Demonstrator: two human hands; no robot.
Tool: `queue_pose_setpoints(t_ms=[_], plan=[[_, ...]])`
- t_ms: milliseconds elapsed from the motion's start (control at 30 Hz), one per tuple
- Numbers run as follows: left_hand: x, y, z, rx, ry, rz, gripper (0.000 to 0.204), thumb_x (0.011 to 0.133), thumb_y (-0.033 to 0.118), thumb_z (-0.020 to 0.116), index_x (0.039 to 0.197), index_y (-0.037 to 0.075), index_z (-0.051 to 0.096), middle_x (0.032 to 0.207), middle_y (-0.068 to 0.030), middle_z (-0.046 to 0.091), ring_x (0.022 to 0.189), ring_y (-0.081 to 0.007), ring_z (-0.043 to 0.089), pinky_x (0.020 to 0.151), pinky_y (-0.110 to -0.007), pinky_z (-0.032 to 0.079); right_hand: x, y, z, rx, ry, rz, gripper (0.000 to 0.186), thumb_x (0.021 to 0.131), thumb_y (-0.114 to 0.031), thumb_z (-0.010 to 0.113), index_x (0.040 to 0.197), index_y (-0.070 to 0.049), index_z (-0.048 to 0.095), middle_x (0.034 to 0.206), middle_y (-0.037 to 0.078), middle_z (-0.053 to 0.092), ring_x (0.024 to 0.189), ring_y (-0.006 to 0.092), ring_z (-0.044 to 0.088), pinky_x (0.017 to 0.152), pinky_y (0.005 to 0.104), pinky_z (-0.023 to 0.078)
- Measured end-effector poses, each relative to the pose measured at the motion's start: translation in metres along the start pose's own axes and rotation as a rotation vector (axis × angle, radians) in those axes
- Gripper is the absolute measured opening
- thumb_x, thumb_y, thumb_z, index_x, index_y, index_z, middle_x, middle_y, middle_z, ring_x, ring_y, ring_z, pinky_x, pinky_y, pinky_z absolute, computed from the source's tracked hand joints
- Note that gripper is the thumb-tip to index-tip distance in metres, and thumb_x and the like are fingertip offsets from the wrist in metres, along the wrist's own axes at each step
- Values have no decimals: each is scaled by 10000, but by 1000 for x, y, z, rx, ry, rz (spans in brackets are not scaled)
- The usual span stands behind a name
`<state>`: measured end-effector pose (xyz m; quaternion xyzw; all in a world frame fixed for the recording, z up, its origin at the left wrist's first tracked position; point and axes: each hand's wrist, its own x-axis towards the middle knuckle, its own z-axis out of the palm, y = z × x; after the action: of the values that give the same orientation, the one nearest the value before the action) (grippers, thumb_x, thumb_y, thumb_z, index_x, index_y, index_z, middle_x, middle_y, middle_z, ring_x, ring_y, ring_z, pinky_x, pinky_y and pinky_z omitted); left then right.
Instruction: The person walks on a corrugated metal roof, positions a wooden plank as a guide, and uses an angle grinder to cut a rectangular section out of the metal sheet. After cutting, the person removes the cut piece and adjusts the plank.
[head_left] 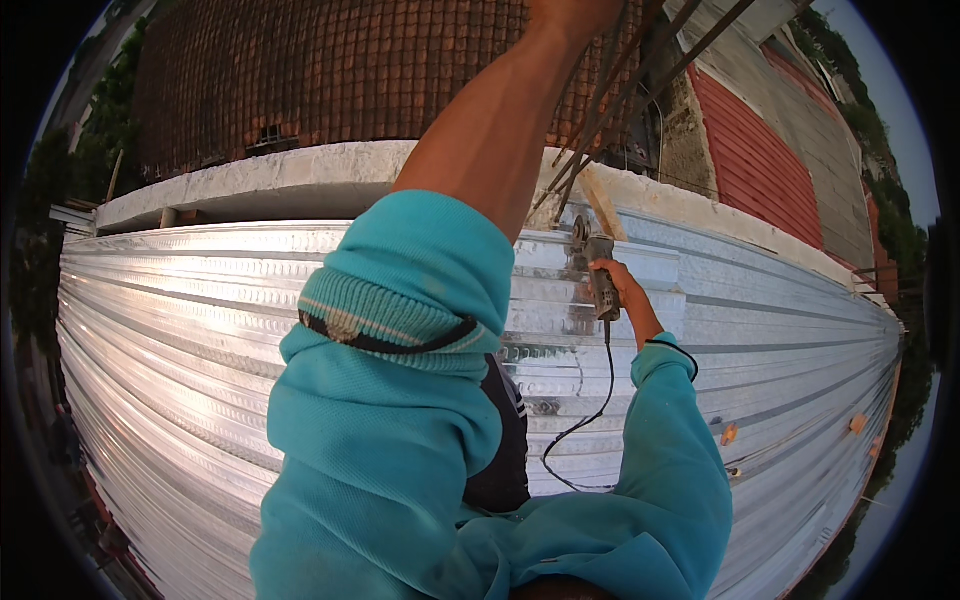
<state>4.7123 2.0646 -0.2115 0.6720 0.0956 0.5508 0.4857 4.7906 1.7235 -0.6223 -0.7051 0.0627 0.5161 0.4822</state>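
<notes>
Right hand has one grinder gripped, one cord trailing near, but left hand is mostly cut off, can't tell its grip.

Room over deck R, rebar + cord nr grinder

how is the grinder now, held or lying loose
Held: the right hand grips the grinder by its body; the black cord trails over the metal sheets. Cannot tell whether it's running.

Grinder over decking, rods apparently beyond
</notes>
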Motion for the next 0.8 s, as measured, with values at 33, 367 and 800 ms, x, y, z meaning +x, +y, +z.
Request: queue_pose_setpoints(t_ms=[33,367,800], plan=[[0,0,0,8,3,6,458,1018,310,553,769,-67,625,611,-220,586,579,-299,624,584,-472,460,-1,1,1,-3,-5,6,382,766,-257,788,996,12,643,773,122,645,623,274,691,553,428,587],[-4,7,-4,23,-19,-48,448,1020,318,547,833,-75,650,686,-264,631,658,-371,670,623,-486,479,1,-1,5,-16,-11,-3,376,775,-251,778,970,39,637,753,136,650,609,280,687,541,425,583],[1,-3,-4,63,14,-2,425,1009,326,559,897,-61,695,813,-304,679,838,-476,691,703,-526,516,12,-7,9,-38,-16,5,345,789,-247,769,965,28,659,769,126,651,621,271,675,586,432,596]])
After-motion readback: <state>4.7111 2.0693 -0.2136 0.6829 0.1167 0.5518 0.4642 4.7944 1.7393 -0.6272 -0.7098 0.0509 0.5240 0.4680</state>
